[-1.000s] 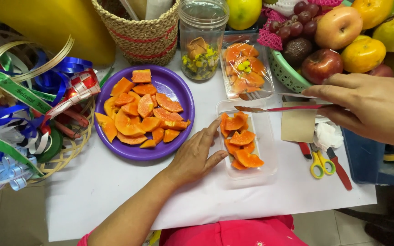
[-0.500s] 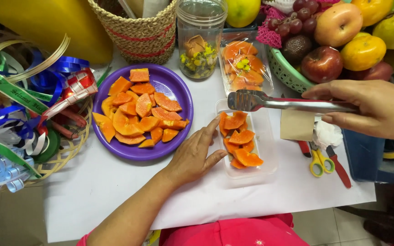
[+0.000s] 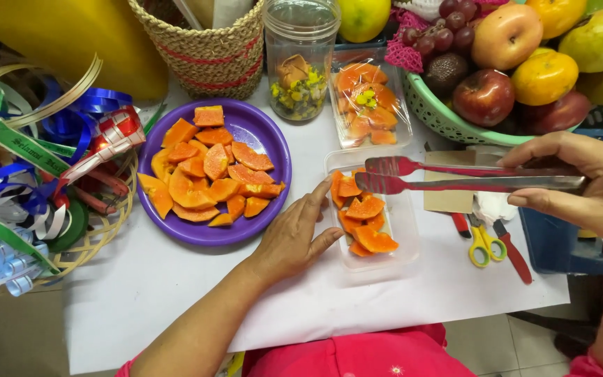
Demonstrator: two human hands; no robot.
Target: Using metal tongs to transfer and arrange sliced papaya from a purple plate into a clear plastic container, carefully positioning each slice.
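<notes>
My right hand (image 3: 581, 183) grips metal tongs (image 3: 448, 176) with pink-tinted tips, held level above a clear plastic tray (image 3: 405, 241). Several orange papaya slices (image 3: 363, 222) lie in that tray. My left hand (image 3: 293, 237) rests flat on the white table, fingers touching the tray's left edge. Left of it stands a purple plate (image 3: 273, 150) piled with more papaya pieces (image 3: 207, 174).
A wrapped tray of papaya (image 3: 364, 105) and a clear jar (image 3: 300, 63) stand behind. A green bowl of fruit (image 3: 448, 122) fills the back right. Scissors (image 3: 481, 241) and a red-handled tool (image 3: 514, 255) lie at right. Ribbons in a flat basket (image 3: 29, 181) crowd the left; a woven basket (image 3: 207, 52) behind.
My right hand has brought the tongs leftward and lower, over the clear tray. The left hand has stayed at the tray's edge.
</notes>
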